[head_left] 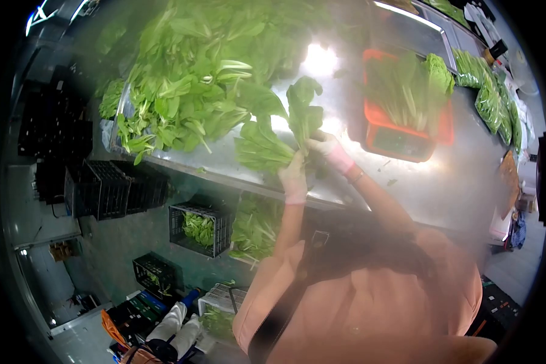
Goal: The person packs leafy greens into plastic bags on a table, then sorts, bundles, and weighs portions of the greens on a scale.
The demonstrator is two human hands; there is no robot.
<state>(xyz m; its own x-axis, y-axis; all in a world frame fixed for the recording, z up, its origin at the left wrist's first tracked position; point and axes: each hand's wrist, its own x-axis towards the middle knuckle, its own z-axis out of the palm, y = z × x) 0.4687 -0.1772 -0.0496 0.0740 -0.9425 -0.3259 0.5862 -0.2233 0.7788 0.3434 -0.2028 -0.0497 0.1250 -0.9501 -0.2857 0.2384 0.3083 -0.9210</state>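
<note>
Both my hands wear white gloves with pink cuffs, above the front part of a metal table (224,167). My left hand (293,176) is closed around the stem end of a bunch of leafy greens (259,145), its leaves spreading to the left. Close beside it, my right hand (326,147) pinches the lower stalk of an upright leafy green (304,112). The two hands nearly touch, and their fingertips are partly hidden by stems. Left of them lies a large heap of loose leafy greens (188,79).
To the right, an orange tray (370,91) of greens rests on what looks like a scale. Bagged greens (494,106) lie along the table's far right. On the floor at left are black crates (106,191) and a crate (224,233) with greens inside.
</note>
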